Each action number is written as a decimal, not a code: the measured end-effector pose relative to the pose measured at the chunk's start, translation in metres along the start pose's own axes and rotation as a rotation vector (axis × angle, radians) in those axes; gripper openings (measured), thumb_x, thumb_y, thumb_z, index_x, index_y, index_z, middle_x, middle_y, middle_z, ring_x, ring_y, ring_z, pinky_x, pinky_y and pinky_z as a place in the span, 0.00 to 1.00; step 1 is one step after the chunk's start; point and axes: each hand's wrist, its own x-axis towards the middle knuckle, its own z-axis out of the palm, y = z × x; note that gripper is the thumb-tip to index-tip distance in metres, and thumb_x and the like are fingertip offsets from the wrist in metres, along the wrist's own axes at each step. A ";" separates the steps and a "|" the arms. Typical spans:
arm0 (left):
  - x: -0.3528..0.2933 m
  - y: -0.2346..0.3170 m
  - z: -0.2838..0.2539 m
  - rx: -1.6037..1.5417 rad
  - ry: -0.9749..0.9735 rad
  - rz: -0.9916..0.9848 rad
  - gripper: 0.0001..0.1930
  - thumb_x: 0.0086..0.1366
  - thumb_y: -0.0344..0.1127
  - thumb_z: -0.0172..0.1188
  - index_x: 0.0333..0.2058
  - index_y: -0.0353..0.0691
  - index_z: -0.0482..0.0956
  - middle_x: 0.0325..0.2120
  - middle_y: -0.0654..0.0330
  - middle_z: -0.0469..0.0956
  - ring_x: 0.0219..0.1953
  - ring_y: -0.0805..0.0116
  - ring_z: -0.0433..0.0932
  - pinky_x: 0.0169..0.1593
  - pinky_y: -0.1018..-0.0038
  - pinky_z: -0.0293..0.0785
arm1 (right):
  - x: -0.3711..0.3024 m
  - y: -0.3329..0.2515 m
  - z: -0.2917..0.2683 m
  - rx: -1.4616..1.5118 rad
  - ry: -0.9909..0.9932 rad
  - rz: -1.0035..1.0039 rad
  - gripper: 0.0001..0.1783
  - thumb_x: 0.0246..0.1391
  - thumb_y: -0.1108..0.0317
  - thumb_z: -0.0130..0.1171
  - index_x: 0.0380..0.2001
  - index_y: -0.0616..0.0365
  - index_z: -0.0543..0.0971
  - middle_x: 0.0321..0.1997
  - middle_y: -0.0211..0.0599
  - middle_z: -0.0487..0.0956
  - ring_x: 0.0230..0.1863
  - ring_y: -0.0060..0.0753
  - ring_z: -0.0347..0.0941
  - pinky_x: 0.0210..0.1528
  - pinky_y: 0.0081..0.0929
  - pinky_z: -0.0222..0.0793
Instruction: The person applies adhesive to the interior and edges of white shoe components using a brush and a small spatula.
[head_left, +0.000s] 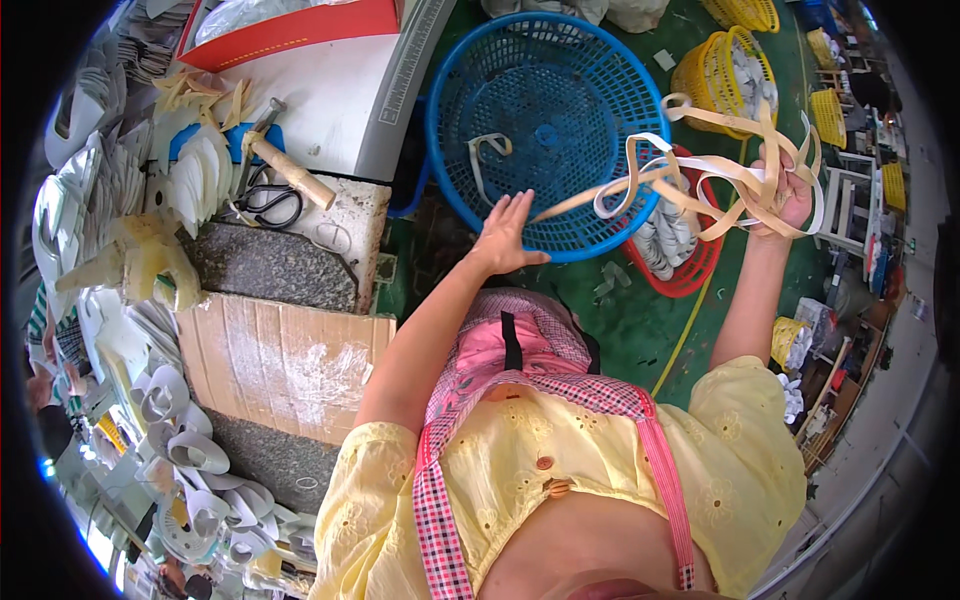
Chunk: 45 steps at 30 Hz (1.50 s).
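My right hand [790, 192], raised at the right, is closed on a tangle of long beige and white strips [725, 180]. The loops hang out to its left, and one strip trails down into a large blue plastic basket [440, 120]. My left hand [507, 238] reaches to the near left rim of that basket with its fingers spread and nothing in them. A short loose white strip [476, 165] curls inside the basket on its left side. Below the held strips stands a red basket [690, 283] with grey-white pieces in it.
At the left, a workbench holds a hammer [290, 172], black-handled scissors [272, 203], a dark stone slab [270, 265], a cardboard sheet [270, 360] and stacks of white cut pieces [200, 175]. A red box [300, 38] sits at its back. Yellow baskets [700, 80] stand far right.
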 end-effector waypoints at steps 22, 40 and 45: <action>-0.098 0.075 -0.069 0.156 0.034 -0.261 0.08 0.50 0.39 0.54 0.24 0.41 0.76 0.16 0.51 0.73 0.22 0.54 0.74 0.28 0.65 0.71 | -0.038 0.238 0.004 -0.616 -0.590 1.074 0.19 0.44 0.66 0.55 0.41 0.60 0.72 0.26 0.31 0.76 0.27 0.19 0.69 0.32 0.17 0.64; -0.104 0.052 -0.094 -0.230 0.011 -0.246 0.13 0.50 0.39 0.59 0.23 0.32 0.73 0.11 0.62 0.64 0.16 0.79 0.61 0.21 0.78 0.59 | -0.018 0.267 0.021 -0.045 -0.388 1.122 0.37 0.41 0.71 0.61 0.55 0.57 0.56 0.40 0.36 0.73 0.33 0.18 0.70 0.31 0.14 0.67; -0.125 0.030 -0.098 -0.613 -0.019 -0.336 0.13 0.52 0.39 0.58 0.18 0.34 0.73 0.11 0.65 0.66 0.16 0.82 0.62 0.19 0.81 0.55 | -0.021 0.246 -0.003 -0.132 0.071 0.941 0.09 0.47 0.68 0.53 0.18 0.59 0.70 0.13 0.27 0.66 0.14 0.16 0.61 0.13 0.13 0.54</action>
